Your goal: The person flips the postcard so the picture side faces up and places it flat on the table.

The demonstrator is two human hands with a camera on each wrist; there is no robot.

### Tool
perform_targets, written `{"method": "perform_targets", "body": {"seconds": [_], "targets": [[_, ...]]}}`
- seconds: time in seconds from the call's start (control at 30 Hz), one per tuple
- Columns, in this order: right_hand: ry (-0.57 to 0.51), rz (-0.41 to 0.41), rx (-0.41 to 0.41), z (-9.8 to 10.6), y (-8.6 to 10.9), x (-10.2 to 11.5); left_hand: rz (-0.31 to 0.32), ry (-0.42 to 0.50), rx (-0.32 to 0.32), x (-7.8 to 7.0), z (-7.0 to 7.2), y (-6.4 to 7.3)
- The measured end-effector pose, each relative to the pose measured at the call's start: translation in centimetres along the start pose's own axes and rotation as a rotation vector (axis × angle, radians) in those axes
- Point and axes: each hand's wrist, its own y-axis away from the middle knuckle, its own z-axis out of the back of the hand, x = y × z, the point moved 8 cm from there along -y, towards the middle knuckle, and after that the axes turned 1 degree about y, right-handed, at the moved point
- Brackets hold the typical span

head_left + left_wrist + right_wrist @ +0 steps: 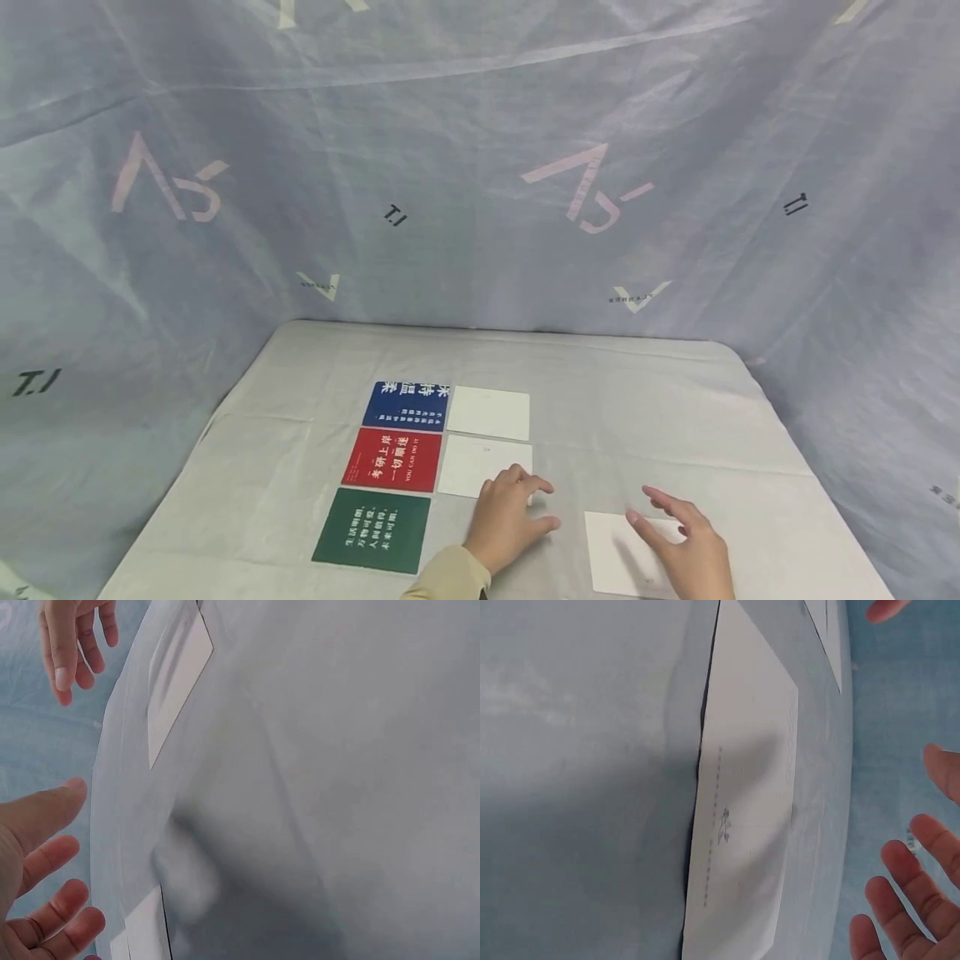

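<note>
My left hand (504, 518) is over the table, its fingers loosely bent and apart from the thumb, with nothing in it. Beyond it lies a white postcard (465, 467), partly covered by the fingers in the head view. To the right, my empty right hand (688, 546) hovers over another white postcard (611, 554), its thumb and fingers spread. Printed lines and a small drawing show on that postcard (742, 780) in the right wrist view. The left wrist view has the left hand's fingers (56, 859) spread, clear of any card.
A column of cards with white lettering lies at the left: blue (407, 407), red (392, 460) and green (372, 531). A second white postcard (489, 413) lies beside the blue one. Grey printed cloth (465, 167) hangs behind the cloth-covered table (637, 400).
</note>
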Motion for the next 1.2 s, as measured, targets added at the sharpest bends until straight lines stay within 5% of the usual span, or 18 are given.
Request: {"method": "perform_targets", "body": {"seconds": [0.23,0.43,0.77,1.2], "targets": [[-0.003,0.075,-0.025,-0.5,0.2,1.0,0.035,0.042,0.017,1.3,0.4,0.4],[-0.021,0.096,0.023,-1.4,0.3,1.9,0.05,0.043,-0.005,2.0,1.5,0.7],[-0.028,0.163,-0.013,-2.3,0.3,3.8,0.068,0.036,-0.052,3.4,3.1,1.1],[-0.066,0.156,0.058,-4.1,0.5,5.9,0.108,0.034,-0.081,5.6,4.8,1.6]]}}
